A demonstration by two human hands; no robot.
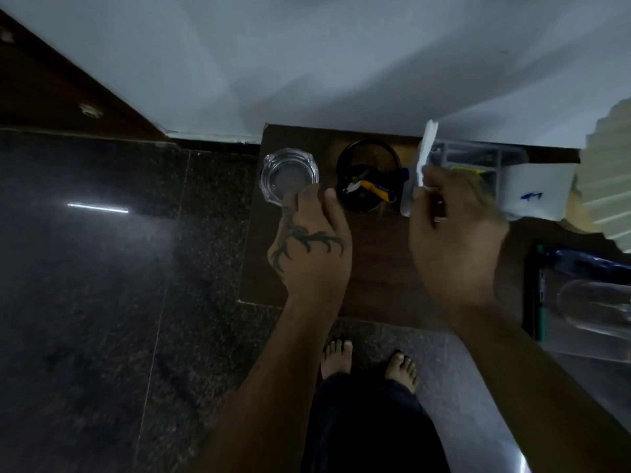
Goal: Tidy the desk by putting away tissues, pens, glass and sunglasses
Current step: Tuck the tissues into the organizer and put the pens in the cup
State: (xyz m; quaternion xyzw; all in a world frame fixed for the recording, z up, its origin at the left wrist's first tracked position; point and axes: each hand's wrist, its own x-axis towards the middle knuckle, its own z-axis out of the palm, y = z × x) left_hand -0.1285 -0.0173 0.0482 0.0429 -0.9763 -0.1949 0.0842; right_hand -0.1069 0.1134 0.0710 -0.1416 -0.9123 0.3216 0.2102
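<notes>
tissue (426, 149) white, crumpled, upright

Both hands (312, 247) fwd, R pinched.

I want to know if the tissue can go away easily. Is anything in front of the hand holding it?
Nothing visible blocks it. The right hand holds the tissue up, above the clear plastic organizer.

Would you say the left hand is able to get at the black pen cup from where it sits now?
Probably yes. The left hand rests at the glass ashtray, and the pen cup stands just beside its thumb, with bare wood between. The right hand, holding a tissue, stays clear.
</notes>
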